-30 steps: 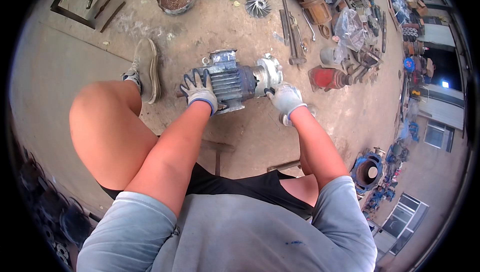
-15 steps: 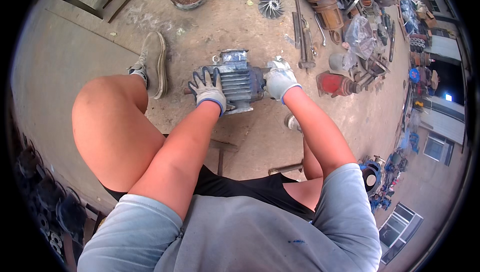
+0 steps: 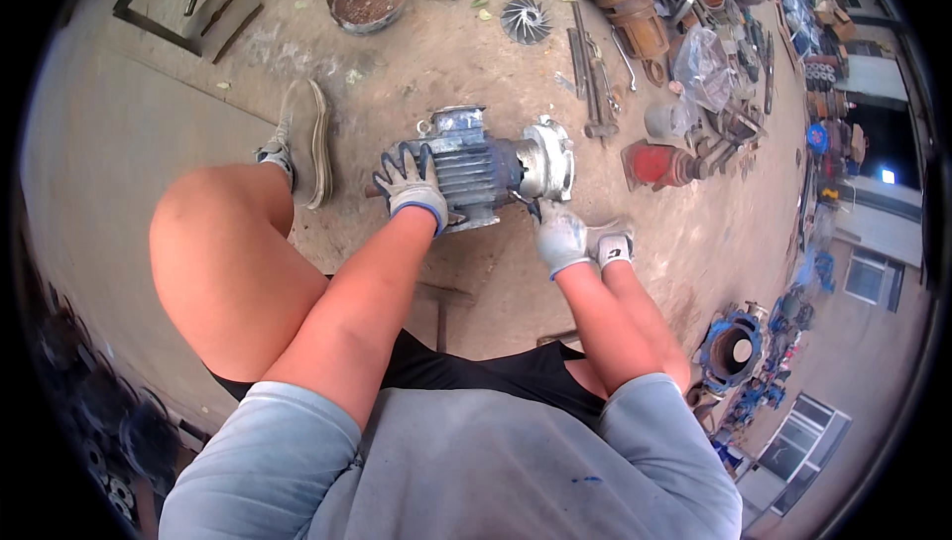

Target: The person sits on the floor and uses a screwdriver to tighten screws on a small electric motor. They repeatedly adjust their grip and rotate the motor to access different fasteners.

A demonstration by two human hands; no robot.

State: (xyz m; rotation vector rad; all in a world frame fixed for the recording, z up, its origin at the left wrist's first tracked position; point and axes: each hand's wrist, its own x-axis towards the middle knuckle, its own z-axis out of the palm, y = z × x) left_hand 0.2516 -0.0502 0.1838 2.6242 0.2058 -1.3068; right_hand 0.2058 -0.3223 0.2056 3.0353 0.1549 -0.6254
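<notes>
A blue-grey electric motor [image 3: 466, 171] with cooling fins lies on its side on the floor before me. At its right end sits a silvery metal flange-like part [image 3: 547, 158]. My left hand [image 3: 412, 188], in a pale glove with dark fingertips, rests on the motor's left side with fingers spread. Just below the flange-like part is my gloved right hand [image 3: 562, 236], its fingers curled in and their tips toward the gap between motor and flange. Whether those fingers pinch anything is hidden.
Beyond the motor lie a rusty round pan [image 3: 367, 0] and a finned fan wheel [image 3: 526, 20]. To the right are a hammer [image 3: 599, 127], a wrench [image 3: 625, 59], a red metal part [image 3: 654, 163] and a plastic bag [image 3: 704, 69]. A blue ring-shaped casting [image 3: 732, 347] stands lower right.
My right hand has come off the silvery flange-like part and moved down toward me, uncovering it. My left hand stays on the motor. The view has shifted slightly.
</notes>
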